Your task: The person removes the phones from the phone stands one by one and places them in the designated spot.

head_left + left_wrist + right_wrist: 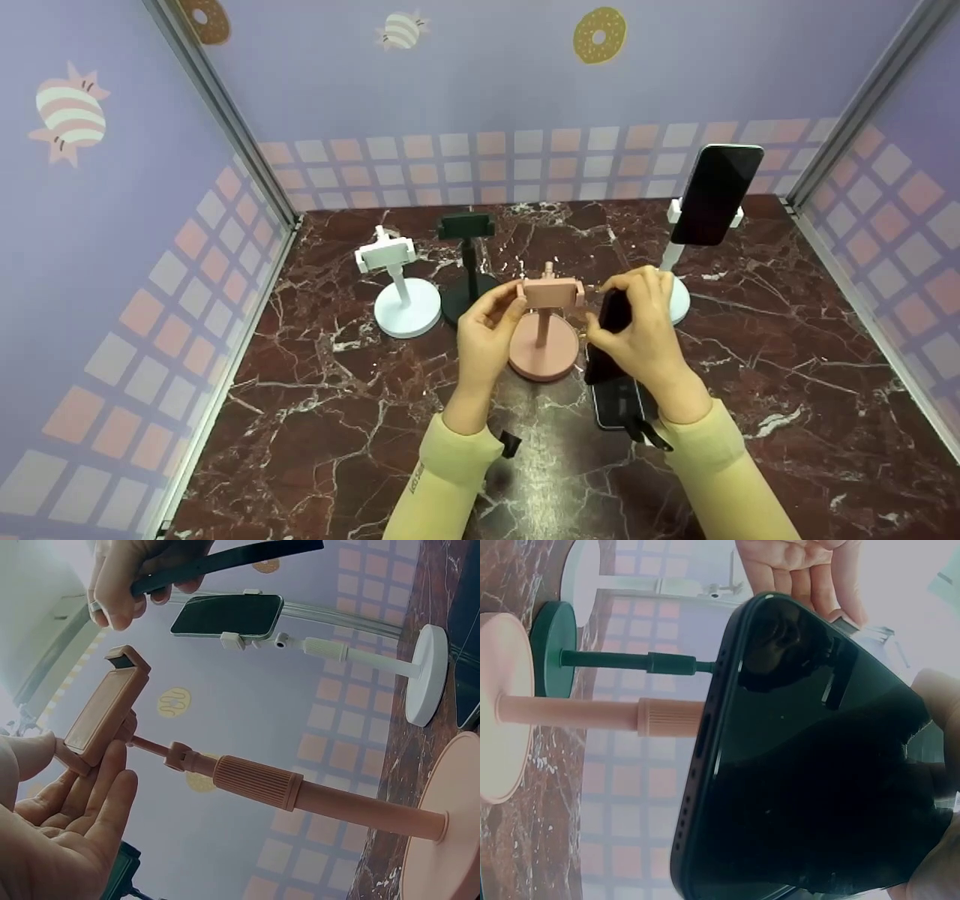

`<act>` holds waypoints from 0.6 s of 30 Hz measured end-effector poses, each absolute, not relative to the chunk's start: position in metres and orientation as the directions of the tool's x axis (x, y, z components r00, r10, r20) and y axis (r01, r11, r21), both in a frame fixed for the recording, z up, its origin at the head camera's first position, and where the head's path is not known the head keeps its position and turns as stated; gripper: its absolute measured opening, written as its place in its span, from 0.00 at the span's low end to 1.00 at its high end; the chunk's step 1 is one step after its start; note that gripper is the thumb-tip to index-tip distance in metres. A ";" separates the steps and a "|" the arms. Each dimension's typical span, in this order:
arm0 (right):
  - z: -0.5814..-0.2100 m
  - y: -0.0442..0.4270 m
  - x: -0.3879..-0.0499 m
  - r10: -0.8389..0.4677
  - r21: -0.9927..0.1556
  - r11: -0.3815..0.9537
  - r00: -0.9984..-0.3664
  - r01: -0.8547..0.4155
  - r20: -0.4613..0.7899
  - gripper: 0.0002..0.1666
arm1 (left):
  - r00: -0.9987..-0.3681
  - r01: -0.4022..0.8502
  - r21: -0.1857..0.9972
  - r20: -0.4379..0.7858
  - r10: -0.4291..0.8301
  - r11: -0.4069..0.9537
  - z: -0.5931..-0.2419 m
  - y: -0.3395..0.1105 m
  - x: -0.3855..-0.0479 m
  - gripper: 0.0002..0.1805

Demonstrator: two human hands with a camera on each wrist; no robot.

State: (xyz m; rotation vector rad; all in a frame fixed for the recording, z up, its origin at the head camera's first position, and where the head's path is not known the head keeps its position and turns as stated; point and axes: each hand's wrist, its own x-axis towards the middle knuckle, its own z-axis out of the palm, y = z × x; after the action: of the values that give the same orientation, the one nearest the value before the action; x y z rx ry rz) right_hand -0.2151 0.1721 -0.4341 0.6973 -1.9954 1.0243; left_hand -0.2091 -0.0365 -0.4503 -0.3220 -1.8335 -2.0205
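In the head view, a pink phone stand (pixel 544 349) stands upright in the middle of the marble-patterned table. My left hand (pixel 484 341) pinches one end of its clamp between thumb and fingers; the left wrist view shows the clamp (pixel 109 709) tilted atop the ribbed pole. Just right of the stand, my right hand (pixel 649 330) grips a dark smartphone (pixel 601 367) by its edges, held above the table. The right wrist view has this smartphone (pixel 810 765) large in front, covering the stand's upper part. Nothing sits in the pink clamp.
A second phone (pixel 611 409) lies flat under the held one. Behind to the right, a white stand (pixel 679 300) carries a phone (pixel 718 195). Left of the pink stand are a dark green stand (pixel 466 226) and another white stand (pixel 407 309). Patterned panels (pixel 450 169) enclose the table.
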 end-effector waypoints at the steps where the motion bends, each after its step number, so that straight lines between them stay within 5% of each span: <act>1: -0.435 0.173 -0.215 -0.115 -0.421 0.526 -0.552 -0.739 0.826 0.23 | -0.895 0.436 0.897 0.426 -0.131 -0.068 -0.450 -0.037 -0.209 0.16; 18: -0.450 0.198 -0.212 -0.080 -0.437 0.583 -0.584 -0.685 0.808 0.23 | -0.928 0.373 0.925 0.372 -0.031 -0.075 -0.460 -0.045 -0.211 0.24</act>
State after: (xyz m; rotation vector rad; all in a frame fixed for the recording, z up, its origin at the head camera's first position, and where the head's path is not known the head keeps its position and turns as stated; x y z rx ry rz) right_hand -0.2121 0.1979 -0.4503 0.6078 -2.0351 0.9895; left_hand -0.2109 -0.0449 -0.4601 -0.3708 -1.9224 -2.0856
